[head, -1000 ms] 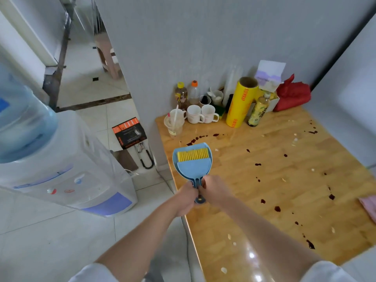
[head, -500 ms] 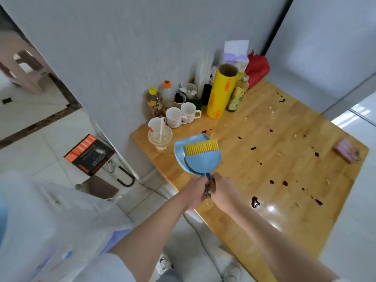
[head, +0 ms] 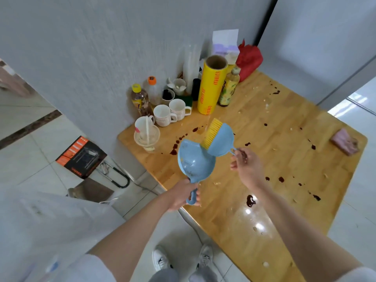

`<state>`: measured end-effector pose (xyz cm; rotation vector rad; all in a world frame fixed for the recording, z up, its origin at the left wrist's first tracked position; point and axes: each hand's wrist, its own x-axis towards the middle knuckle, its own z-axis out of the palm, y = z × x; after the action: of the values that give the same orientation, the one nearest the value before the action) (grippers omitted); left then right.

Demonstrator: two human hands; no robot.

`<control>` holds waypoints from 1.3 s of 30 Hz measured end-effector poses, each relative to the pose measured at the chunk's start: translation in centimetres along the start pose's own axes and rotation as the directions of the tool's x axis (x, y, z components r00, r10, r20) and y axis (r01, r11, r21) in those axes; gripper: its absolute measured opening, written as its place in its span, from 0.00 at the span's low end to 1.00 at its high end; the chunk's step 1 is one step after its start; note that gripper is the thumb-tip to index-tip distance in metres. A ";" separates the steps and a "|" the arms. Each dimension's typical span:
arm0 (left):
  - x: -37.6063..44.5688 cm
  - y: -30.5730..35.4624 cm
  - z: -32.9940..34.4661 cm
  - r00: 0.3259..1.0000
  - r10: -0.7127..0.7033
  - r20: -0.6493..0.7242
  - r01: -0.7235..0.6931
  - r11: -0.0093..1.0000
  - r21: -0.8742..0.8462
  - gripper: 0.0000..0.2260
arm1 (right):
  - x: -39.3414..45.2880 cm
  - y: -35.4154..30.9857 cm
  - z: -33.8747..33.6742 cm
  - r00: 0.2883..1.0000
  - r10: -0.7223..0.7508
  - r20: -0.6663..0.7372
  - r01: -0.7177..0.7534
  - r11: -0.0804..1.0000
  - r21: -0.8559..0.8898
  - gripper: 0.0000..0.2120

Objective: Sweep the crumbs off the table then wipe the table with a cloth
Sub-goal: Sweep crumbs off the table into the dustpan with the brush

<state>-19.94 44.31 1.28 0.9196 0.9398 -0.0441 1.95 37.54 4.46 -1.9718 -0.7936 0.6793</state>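
My left hand (head: pixel 181 195) grips the handle of a blue dustpan (head: pixel 194 160), held above the near left edge of the wooden table (head: pixel 284 200). To its right my right hand (head: pixel 245 165) pinches the handle of a blue brush with yellow bristles (head: pixel 218 138), lifted clear of the pan with its bristles pointing up and to the left. Pale crumbs (head: pixel 216 183) and dark sauce stains (head: pixel 250 200) are scattered over the tabletop. A pink cloth (head: pixel 344 141) lies at the table's far right edge.
Against the wall stand a yellow cling-film roll (head: pixel 211 86), bottles (head: pixel 140 99), white mugs (head: pixel 163 115), a plastic cup with a straw (head: pixel 147 136) and a red bag (head: pixel 249 59). A dark box (head: pixel 80 157) lies on the tiled floor left of the table.
The brush sat nested in the dustpan with both hands at the handles. Now my right hand has pulled the brush out to the right, while my left hand keeps the pan.
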 end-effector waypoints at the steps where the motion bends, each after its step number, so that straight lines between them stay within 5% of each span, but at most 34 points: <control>1: 0.0 -1.0 -0.4 1.000 -0.026 -0.016 0.026 1.000 0.001 0.08 | 0.9 0.2 -0.7 1.000 0.002 -0.010 -0.002 0.999 0.041 0.05; 9: 0.7 -6.1 -2.6 0.976 -0.169 -0.139 0.185 0.977 0.109 0.12 | 8.4 1.1 -3.3 0.983 -0.177 -0.052 0.168 0.975 -0.148 0.08; 13: 0.3 -7.9 -5.3 0.967 -0.121 -0.222 0.168 0.964 0.206 0.27 | 11.9 1.9 0.6 0.953 -0.282 0.110 0.303 0.881 -0.363 0.12; 18: -0.8 -9.3 -8.6 0.958 -0.057 -0.279 0.150 0.935 0.322 0.29 | 11.7 3.4 5.7 0.897 -0.293 0.331 0.438 0.697 -0.568 0.13; 29: -4.9 -15.3 -17.5 0.940 -0.119 -0.321 0.271 0.832 0.484 0.29 | 0.8 1.9 8.5 0.712 -0.339 0.615 0.643 0.668 -0.375 0.10; 34: -3.9 -16.5 -17.8 0.954 -0.149 -0.260 0.272 0.793 0.545 0.27 | 1.7 1.1 4.1 0.832 -0.411 0.373 0.552 0.682 -0.480 0.09; 39: -1.7 -17.5 -16.7 0.964 -0.185 -0.189 0.262 0.777 0.573 0.27 | 1.8 4.1 2.6 0.954 -0.250 0.166 0.298 0.719 -0.628 0.11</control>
<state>-39.37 44.24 -13.29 1.3974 1.1757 -0.5221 2.40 38.55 -0.60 -2.3672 -1.4913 0.3019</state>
